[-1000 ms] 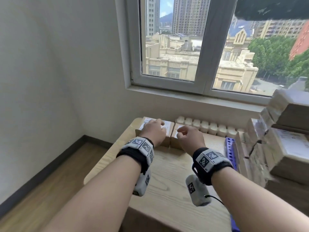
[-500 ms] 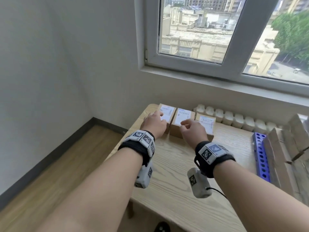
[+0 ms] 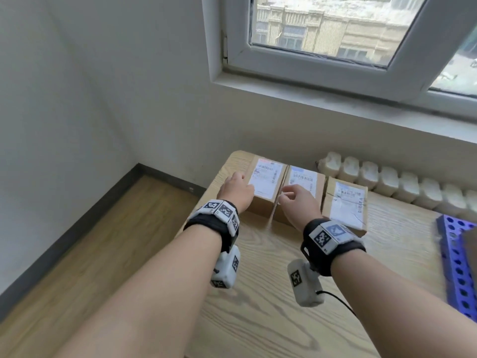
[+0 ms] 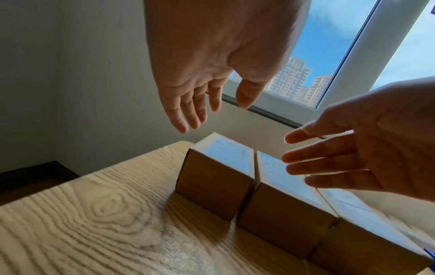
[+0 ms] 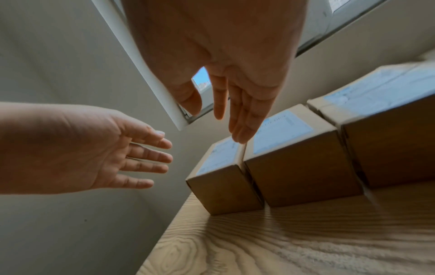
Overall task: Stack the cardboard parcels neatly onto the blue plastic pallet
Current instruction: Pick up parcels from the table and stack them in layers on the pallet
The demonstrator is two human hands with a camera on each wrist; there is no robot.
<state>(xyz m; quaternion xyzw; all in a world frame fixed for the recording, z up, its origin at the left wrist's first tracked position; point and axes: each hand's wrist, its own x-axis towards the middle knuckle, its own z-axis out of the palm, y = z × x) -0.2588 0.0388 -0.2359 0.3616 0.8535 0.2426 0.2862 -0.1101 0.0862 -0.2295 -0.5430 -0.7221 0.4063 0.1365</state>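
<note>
We are at the pick-up step. Three parcels sit in a row at the tabletop's far left corner; the pallet (image 3: 458, 264) lies at its right edge. Our left hand (image 3: 236, 191) and right hand (image 3: 296, 202) hover wide, holding nothing, either side of the left parcel (image 3: 264, 186). Next we judge we must close both palms on its sides and lift.

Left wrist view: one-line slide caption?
Left hand and right hand, both open, hover above a row of three labelled cardboard parcels on the wooden table.
</note>
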